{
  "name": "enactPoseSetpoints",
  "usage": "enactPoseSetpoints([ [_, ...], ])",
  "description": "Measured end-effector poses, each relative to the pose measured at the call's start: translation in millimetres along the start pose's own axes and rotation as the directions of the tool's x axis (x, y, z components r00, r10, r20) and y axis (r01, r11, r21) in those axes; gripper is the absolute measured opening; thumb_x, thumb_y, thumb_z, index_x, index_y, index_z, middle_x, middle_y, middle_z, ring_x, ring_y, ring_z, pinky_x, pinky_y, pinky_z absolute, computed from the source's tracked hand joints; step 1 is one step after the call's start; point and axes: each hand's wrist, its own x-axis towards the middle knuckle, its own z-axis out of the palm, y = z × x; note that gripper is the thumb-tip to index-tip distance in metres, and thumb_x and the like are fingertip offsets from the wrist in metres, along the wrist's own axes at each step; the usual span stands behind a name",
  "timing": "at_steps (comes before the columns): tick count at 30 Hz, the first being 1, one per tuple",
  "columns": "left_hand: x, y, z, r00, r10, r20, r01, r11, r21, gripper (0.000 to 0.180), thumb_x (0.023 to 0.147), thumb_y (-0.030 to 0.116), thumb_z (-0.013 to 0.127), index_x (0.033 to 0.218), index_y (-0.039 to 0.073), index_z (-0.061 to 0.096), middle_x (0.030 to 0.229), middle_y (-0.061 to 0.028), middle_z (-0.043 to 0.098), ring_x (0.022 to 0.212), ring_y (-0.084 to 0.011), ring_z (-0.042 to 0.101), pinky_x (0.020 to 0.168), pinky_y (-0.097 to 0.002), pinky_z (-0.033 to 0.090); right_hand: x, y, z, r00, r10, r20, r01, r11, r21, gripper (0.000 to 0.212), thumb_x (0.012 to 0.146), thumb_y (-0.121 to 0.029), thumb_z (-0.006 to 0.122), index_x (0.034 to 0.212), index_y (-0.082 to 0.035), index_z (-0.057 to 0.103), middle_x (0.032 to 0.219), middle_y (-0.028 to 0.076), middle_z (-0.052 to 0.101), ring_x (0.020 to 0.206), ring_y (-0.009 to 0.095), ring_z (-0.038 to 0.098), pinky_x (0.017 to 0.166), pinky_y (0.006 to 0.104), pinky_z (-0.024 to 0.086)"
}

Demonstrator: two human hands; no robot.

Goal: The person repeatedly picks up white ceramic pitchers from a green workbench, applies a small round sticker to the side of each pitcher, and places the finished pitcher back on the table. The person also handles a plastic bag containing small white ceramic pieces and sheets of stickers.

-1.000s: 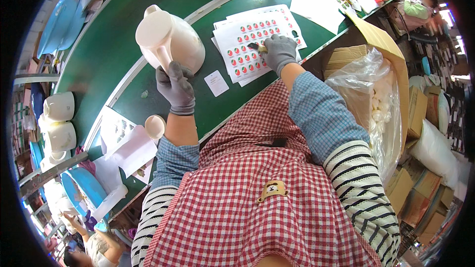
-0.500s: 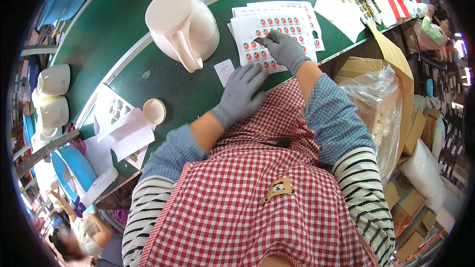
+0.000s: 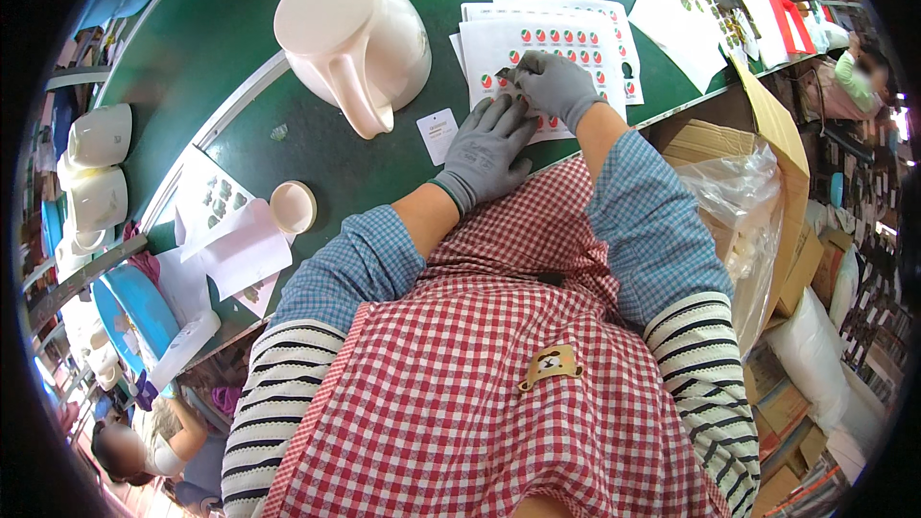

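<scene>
My right hand [image 3: 558, 88], in a grey glove, pinches a small dark pointed piece [image 3: 504, 74] over a white sheet of round red-and-green stickers [image 3: 491, 41]; most of that piece is hidden by the fingers. Several such sheets lie stacked beneath. My left hand [image 3: 485, 153], gloved alike, lies at the sheet's near-left edge, fingers stretched out and holding nothing. A small white printed card [image 3: 437, 137] is just left of it. Farther left stands a large cream plastic jug [image 3: 398, 48] with its flat round end up and its handle toward me.
A round cream cap [image 3: 293, 208] sits by loose papers [image 3: 245, 254] on the green table [image 3: 336, 168]. More sticker sheets [image 3: 676, 24] lie to the right. An open cardboard box with plastic lining [image 3: 734, 187] stands at my right. Cream jugs [image 3: 99, 144] and a blue basin [image 3: 134, 312] are at far left. Other people sit nearby.
My left hand has moved up and right onto the sheet's near-left edge. My right hand keeps its pinch near the left sticker columns. The whole view has shifted slightly.
</scene>
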Motion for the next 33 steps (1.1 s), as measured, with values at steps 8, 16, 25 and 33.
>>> enactPoseSetpoints([
  [8,1,-1,2,1.000,-0.005,-0.002,0.005,1.000,-0.001,0.064,0.082,0.036,0.061,0.140,0.012,0.049,0.147,-0.0170,0.040,0.142,-0.0362,0.030,0.119,-0.0505,0.019,7,-10,-3,0.998,-0.064,0.009,0.064,0.992,-0.112,0.043,0.093,-0.048,0.052,0.119,-0.017,0.067,0.112,0.009,0.071,0.106,0.027,0.067,0.093,0.0399,0.051],
  [16,-1,0,1,1.000,-0.003,-0.009,0.003,1.000,0.017,0.060,0.083,0.040,0.061,0.135,0.011,0.053,0.141,-0.0172,0.046,0.137,-0.0364,0.037,0.118,-0.0510,0.022,2,-30,7,0.994,-0.099,-0.043,0.082,0.953,-0.290,0.051,0.090,-0.059,0.053,0.105,-0.013,0.070,0.099,0.010,0.073,0.093,0.026,0.070,0.082,0.0400,0.053],
  [25,-10,-1,-8,0.946,0.136,-0.293,-0.176,0.978,-0.114,0.045,0.079,0.021,0.070,0.121,0.007,0.058,0.132,-0.0163,0.051,0.124,-0.0348,0.048,0.106,-0.0492,0.038,-68,-8,-10,0.970,0.021,-0.243,0.100,0.875,0.474,0.049,0.089,-0.054,0.061,0.088,-0.006,0.071,0.071,0.007,0.067,0.067,0.016,0.064,0.064,0.0328,0.048],
  [33,-122,-21,-115,0.574,-0.606,-0.550,-0.055,0.643,-0.764,0.046,0.081,0.005,0.072,0.121,-0.002,0.050,0.113,-0.0103,0.054,0.102,-0.0158,0.053,0.088,-0.0295,0.045,-169,52,-2,0.957,0.214,-0.195,0.120,0.320,0.940,0.035,0.094,-0.034,0.068,0.077,-0.004,0.061,0.057,-0.002,0.051,0.042,0.004,0.041,0.036,0.0202,0.033],
])
